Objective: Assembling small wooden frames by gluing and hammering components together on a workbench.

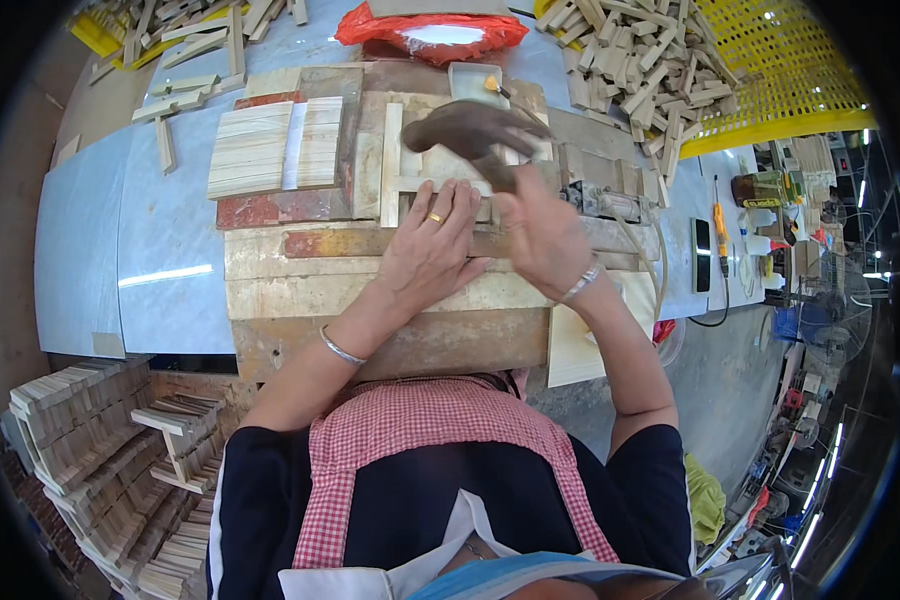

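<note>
A small pale wooden frame (391, 165) lies on the work board at the center of the bench (300, 290), directly in front of the person. The left hand (425, 230), reaching forward with the wrist low, lies palm down over the frame's near side, fingers straight and together, thumb spread toward the right, pressing rather than wrapped around it. The right hand (548, 240), forearm angled up and inward, is closed firmly around the handle of a hammer (465, 130), whose motion-blurred head hangs above the frame. Light slats (250, 150) are stacked to the left. At the right, beyond a dark phone (702, 255), a yellow-green container (758, 190) bears dark printed lettering on its side.
</note>
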### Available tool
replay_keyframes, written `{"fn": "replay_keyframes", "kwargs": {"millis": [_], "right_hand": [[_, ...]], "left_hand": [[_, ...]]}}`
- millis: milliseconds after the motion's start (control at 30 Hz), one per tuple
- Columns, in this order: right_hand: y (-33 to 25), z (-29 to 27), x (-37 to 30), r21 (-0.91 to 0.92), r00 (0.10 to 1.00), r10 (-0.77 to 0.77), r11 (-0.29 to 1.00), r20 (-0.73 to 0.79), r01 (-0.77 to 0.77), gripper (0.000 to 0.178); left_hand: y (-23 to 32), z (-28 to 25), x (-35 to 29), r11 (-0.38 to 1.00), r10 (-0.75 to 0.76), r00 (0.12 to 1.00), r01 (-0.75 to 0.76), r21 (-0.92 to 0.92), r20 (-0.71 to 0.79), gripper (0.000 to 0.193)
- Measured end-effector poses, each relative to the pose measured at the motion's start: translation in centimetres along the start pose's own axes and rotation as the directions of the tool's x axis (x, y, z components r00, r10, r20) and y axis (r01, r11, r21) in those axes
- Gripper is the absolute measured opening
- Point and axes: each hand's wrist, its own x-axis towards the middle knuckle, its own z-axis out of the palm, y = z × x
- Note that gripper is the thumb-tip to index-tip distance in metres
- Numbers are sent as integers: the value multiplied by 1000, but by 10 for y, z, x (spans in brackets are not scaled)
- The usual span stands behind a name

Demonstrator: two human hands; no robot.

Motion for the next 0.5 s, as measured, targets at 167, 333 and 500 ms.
{"fn": "replay_keyframes", "kwargs": {"millis": [167,333,500], "right_hand": [[-1,8,28,-171,923,109,984,369,-48,26],[14,-6,12,-145,971,20,989,237,15,26],[49,-49,-38,-52,956,246,965,-159,-257,22]], "left_hand": [[-1,3,-5,998,1,999,-3,-59,-42,61],[-1,-4,1,1000,9,1000,-9,-16,19,68],[-2,-6,0,999,-23,999,24,-32,28,77]]}}
